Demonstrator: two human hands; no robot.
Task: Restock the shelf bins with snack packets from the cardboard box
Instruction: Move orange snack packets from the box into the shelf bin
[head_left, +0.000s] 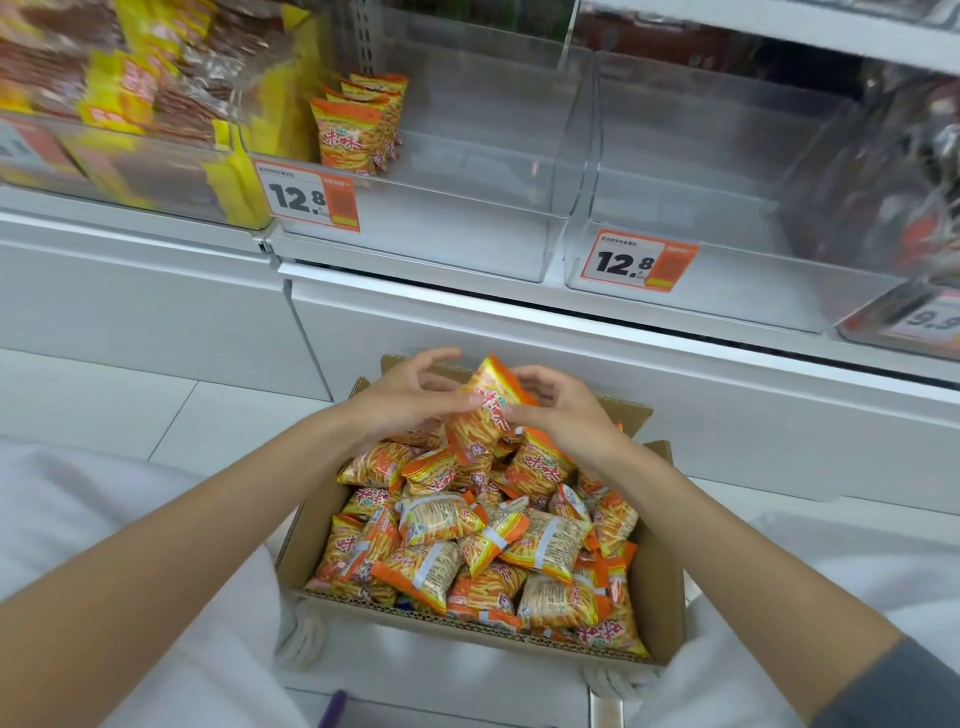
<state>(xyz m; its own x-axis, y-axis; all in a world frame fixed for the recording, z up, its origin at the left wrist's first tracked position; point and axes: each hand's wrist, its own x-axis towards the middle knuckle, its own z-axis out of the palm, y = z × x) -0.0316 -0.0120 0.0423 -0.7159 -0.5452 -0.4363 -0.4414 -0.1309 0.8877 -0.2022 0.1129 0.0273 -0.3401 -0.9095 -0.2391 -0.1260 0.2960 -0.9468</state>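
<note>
Below our wrists sits the box, open-topped and still heaped with loose packets. Its near rim lies towards our lap and its far flaps lie just under the hands. Over that far end we hold one packet clear of the heap. The left hand pinches its left edge with the upper fingers lifted free, and the right hand curls round its right side. We judge this to be the pick step, early in the restock, since the box is nearly full. The next move calls for lifting the packet up and away from us. It must pass over the white ledge beyond the hands and then over the clear front wall of the bin up and to the left of them. That wall and its price tag are the edges to clear. Inside, a short row stands upright against the bin's left side, leaving wide bare floor to its right. Beyond the right hand a second bin looks bare.
</note>
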